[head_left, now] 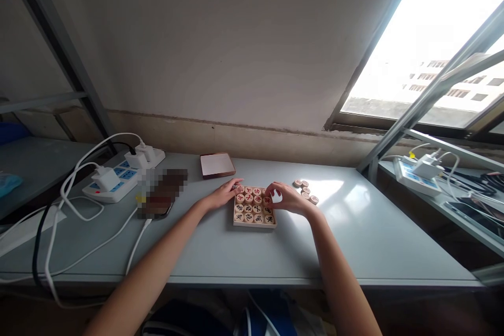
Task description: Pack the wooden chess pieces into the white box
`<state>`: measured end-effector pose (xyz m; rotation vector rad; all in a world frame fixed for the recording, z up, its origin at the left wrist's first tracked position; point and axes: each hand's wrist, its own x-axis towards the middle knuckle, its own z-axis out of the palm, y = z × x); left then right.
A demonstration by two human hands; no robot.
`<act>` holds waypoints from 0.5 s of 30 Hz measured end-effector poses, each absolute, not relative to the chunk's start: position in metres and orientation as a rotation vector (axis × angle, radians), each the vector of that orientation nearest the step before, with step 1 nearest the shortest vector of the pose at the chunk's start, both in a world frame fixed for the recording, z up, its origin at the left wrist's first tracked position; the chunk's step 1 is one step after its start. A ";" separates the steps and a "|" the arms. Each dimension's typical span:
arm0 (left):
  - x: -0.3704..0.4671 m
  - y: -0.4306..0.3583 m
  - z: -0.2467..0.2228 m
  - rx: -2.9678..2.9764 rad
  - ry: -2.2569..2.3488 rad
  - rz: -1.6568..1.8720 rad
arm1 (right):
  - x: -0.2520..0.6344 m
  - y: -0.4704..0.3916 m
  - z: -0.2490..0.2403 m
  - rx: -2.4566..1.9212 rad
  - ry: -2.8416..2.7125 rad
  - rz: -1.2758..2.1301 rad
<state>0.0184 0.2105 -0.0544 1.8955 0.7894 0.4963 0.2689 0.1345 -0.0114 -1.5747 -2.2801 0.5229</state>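
Observation:
A shallow wooden box (pixel 255 226) of Chinese chess pieces lies on the desk in front of me. Round wooden pieces fill it in rows, red characters toward the back and black ones toward the front. My left hand (pixel 221 195) grips the box's back left corner, its fingertips beside a piece there. At the right side of the box, the thumb and bent fingers of my right hand (pixel 290 198) close around a chess piece (pixel 267 200) with a red character. Several loose chess pieces (pixel 306 190) lie on the desk just right of that hand.
The box's lid (pixel 217 165) lies behind my left hand. Left of it are a phone (pixel 162 210), partly blurred out, a white power strip (pixel 118 181) and looping white cables. Metal frame posts (pixel 388 139) flank the grey desk (pixel 378 231), with a wall behind it.

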 end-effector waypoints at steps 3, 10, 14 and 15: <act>0.019 0.210 -0.053 1.895 0.800 0.495 | 0.269 0.134 -0.010 -1.585 -2.287 0.545; 0.019 0.207 -0.050 1.904 0.820 0.496 | 0.287 0.138 -0.015 -1.857 -2.035 0.177; 0.020 0.206 -0.048 1.896 0.825 0.489 | 0.307 0.146 -0.037 -2.321 -1.782 -0.220; 0.020 0.206 -0.048 1.895 0.826 0.492 | 0.311 0.147 -0.042 -2.383 -1.776 -0.210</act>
